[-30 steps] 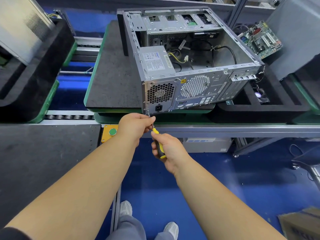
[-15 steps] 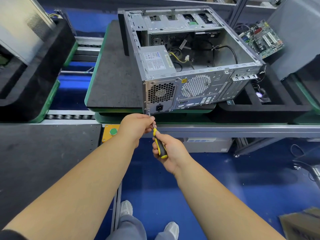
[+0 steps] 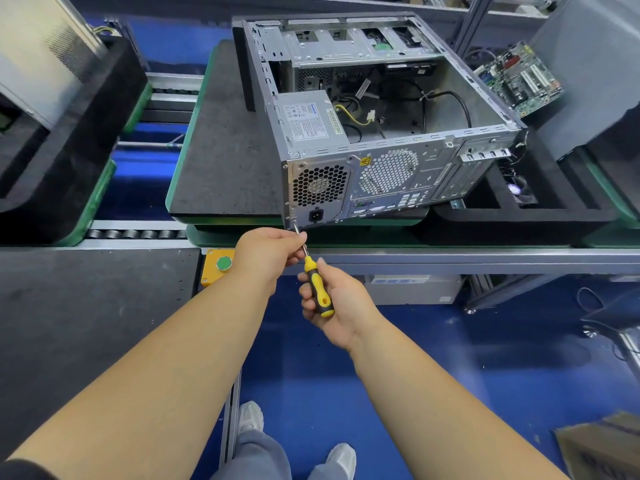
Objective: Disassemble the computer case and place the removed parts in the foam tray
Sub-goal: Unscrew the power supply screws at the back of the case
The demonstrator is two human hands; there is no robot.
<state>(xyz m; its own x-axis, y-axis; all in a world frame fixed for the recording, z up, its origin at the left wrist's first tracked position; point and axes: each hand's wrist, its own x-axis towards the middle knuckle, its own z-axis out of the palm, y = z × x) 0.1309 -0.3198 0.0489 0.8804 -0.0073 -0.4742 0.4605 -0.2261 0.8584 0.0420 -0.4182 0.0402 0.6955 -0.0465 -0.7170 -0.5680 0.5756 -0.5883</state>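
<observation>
An open grey computer case (image 3: 408, 174) lies on its side on a dark mat, its rear panel toward me. The power supply (image 3: 308, 121) sits in its near left corner. My right hand (image 3: 332, 303) grips the yellow-and-black handle of a screwdriver (image 3: 317, 289). The tool's tip rests at a screw on the lower left corner of the rear panel. My left hand (image 3: 268, 251) pinches the metal shaft just below the tip. A black foam tray (image 3: 512, 216) lies to the right of the case, with a small fan (image 3: 519, 192) in it.
A motherboard (image 3: 517, 79) leans at the back right. Another case on black foam (image 3: 65, 109) stands at the left. A yellow box with a green button (image 3: 221, 265) sits on the conveyor's front rail. A cardboard box (image 3: 602, 448) lies on the blue floor at lower right.
My right hand has shifted on the handle, which now shows more of its yellow length. My left hand stays on the shaft. The case has not moved.
</observation>
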